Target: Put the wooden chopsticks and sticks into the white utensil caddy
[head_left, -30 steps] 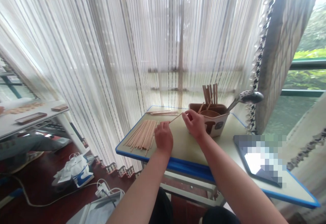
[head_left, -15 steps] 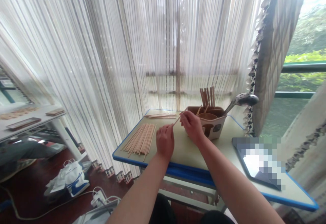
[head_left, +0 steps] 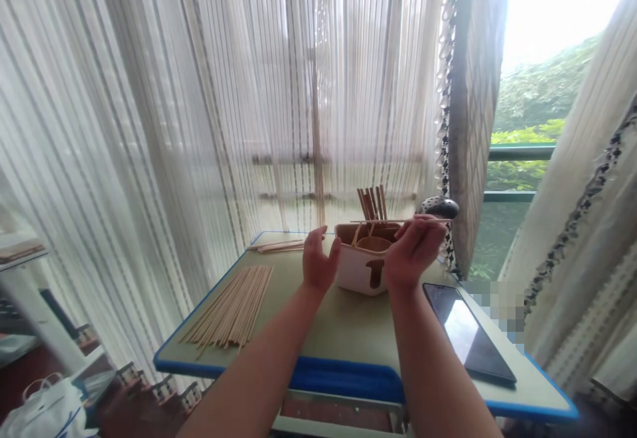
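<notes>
The right hand and left hand stand apart: the right pinches one thin wooden stick level above the white caddy, the left is open, and loose sticks lie on the worktop, apparently being handled singly

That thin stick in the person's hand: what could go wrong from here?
The thin wooden stick is pinched only in the right hand, while the left hand is open and apart from it, so it might slip and drop onto the dark phone nearby. Its far end, above the white caddy, could snag the upright sticks. The loose pile of sticks lies close to the table's blue edge, so a knock could send some off.
</notes>
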Tool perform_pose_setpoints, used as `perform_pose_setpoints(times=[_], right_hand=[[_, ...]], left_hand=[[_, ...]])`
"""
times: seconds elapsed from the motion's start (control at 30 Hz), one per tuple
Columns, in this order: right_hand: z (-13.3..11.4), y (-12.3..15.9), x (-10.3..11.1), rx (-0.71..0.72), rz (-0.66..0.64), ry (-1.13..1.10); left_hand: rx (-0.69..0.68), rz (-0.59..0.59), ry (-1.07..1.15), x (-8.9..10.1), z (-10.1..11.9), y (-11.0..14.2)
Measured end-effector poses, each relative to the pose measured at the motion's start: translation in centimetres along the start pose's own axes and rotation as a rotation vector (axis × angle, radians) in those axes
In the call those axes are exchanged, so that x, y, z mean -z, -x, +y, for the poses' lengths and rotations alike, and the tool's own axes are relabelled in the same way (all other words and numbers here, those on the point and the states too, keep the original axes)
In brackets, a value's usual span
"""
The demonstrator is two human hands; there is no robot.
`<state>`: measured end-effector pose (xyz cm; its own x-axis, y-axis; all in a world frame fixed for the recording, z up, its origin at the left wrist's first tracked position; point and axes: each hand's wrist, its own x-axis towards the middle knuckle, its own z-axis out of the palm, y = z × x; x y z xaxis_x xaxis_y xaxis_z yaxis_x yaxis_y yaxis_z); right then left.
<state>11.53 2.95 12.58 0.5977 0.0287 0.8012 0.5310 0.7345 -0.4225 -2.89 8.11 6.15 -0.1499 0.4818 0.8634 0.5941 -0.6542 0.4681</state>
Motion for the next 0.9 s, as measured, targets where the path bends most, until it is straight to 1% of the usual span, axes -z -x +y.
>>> perform_pose_setpoints(times=[0.07,0.13,0.23,0.33,0.47,0.53,0.6,0.77,0.9], right_hand=[[0.4,0.4,-0.1,0.011,-0.132,0.094],[0.6,0.8,-0.3,0.018,-0.262,0.158],[0.7,1.1,-0.8,0.007,-0.368,0.248],[1.2,1.2,-1.2,-0.025,-0.422,0.358],[1.9,1.2,-1.4,-0.070,-0.515,0.463],[2.0,1.3,-1.5,-0.081,-0.559,0.490],[2.1,1.3,-1.4,-0.082,-0.587,0.485],[2.0,1.2,-1.3,-0.085,-0.604,0.397],[1.7,1.3,-1.4,-0.075,-0.595,0.405]], left_hand=[[-0.011,-0.038,0.014,-0.8,-0.9,0.3],[-0.008,-0.103,0.027,-1.3,-1.9,0.9],[0.038,-0.206,0.100,-1.8,-2.8,1.4],[0.130,-0.288,0.237,-2.2,-2.7,1.5],[0.224,-0.395,0.411,-2.5,-1.7,1.6],[0.242,-0.404,0.444,-2.4,-1.2,1.7],[0.256,-0.389,0.455,-2.3,-1.0,1.8],[0.276,-0.396,0.448,-2.1,-1.2,1.8],[0.277,-0.393,0.444,-2.2,-1.5,1.9]])
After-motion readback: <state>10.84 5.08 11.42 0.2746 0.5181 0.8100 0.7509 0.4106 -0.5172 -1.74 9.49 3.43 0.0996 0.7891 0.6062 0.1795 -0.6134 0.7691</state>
